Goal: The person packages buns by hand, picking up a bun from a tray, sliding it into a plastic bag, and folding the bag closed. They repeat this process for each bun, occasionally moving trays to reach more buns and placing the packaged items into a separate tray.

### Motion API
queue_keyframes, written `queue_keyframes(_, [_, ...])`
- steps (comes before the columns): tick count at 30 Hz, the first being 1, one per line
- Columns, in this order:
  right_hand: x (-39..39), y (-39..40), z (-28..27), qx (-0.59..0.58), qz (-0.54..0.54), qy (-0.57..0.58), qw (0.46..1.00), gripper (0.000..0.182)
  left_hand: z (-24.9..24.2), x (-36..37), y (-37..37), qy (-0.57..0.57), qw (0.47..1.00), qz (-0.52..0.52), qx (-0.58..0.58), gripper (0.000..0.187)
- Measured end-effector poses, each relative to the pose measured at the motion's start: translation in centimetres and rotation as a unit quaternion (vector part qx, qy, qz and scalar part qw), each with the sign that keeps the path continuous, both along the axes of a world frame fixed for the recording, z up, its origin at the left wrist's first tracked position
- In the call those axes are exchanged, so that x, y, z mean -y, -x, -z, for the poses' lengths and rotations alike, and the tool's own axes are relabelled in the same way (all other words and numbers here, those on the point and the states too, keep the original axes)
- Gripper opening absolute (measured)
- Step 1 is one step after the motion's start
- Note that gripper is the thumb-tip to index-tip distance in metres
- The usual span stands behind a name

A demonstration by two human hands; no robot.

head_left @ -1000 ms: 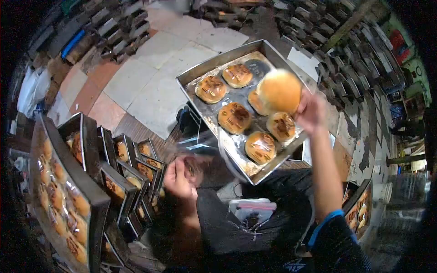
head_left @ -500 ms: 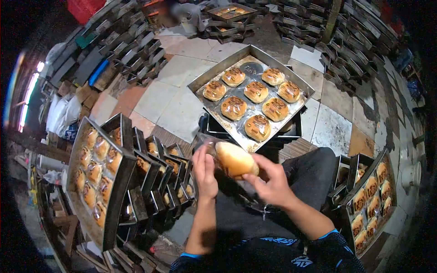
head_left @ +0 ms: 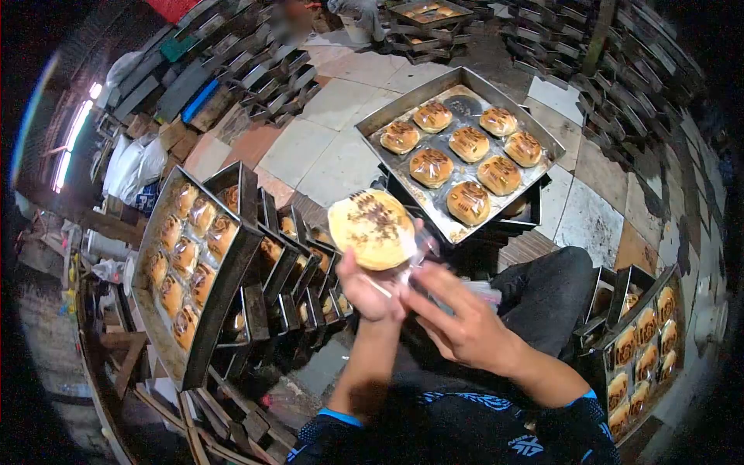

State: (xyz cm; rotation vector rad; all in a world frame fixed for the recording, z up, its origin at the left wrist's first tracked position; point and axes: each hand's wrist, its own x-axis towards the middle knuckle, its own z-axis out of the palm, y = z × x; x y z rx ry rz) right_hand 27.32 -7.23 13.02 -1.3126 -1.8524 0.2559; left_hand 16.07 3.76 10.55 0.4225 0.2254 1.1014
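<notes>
A round bun (head_left: 370, 230) faces up with a pale side marked by brown scorched patches. My left hand (head_left: 367, 291) supports it from below, fingers curled round its edge. Clear plastic wrapper (head_left: 423, 249) covers the bun, and its loose end gathers at the lower right. At that loose end my right hand (head_left: 469, 325) has its fingers closed on the plastic; the exact grip is partly hidden. Just beyond my hands, a metal tray (head_left: 372, 124) holds several wrapped buns (head_left: 469, 203) with brown printed tops, with one dark gap near its back corner.
Stacked trays of wrapped buns stand on my left, topped by a tilted tray (head_left: 252, 232). Another tilted tray (head_left: 612, 364) of buns is at my right. More tray stacks (head_left: 535, 35) line the back of the tiled floor (head_left: 310, 167). A person (head_left: 353, 8) is partly visible there.
The bun has turned from its golden side to its scorched pale side and moved slightly up and left. My left hand has gone under it; my right hand has shifted from the bun to the wrapper.
</notes>
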Motion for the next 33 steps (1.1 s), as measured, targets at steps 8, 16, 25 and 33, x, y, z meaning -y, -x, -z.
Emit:
queue_keyframes(8, [-2.5, -1.6, 0.2, -0.167, -0.155, 0.122, 0.966, 0.015, 1.4, 0.7, -1.1, 0.064, 0.995, 0.025, -0.072, 0.063])
queue_keyframes(16, [-3.3, -3.2, -0.9, -0.266, -0.229, 0.201, 0.914, 0.011, 2.3, -2.1, 0.9, 0.129, 0.991, 0.015, -0.042, 0.065])
queue_keyframes(25, [-2.7, -5.7, 1.5, -0.359, -0.538, 0.402, 0.648, 0.014, 4.3, -4.4, 2.9, 0.151, 0.986, 0.069, 0.031, 0.062])
queue_keyframes(33, [-4.3, -2.4, 3.0, -0.167, 0.076, -0.131, 0.974, 0.016, 5.7, 3.1, 1.0, 0.179, 0.969, 0.108, -0.130, 0.061])
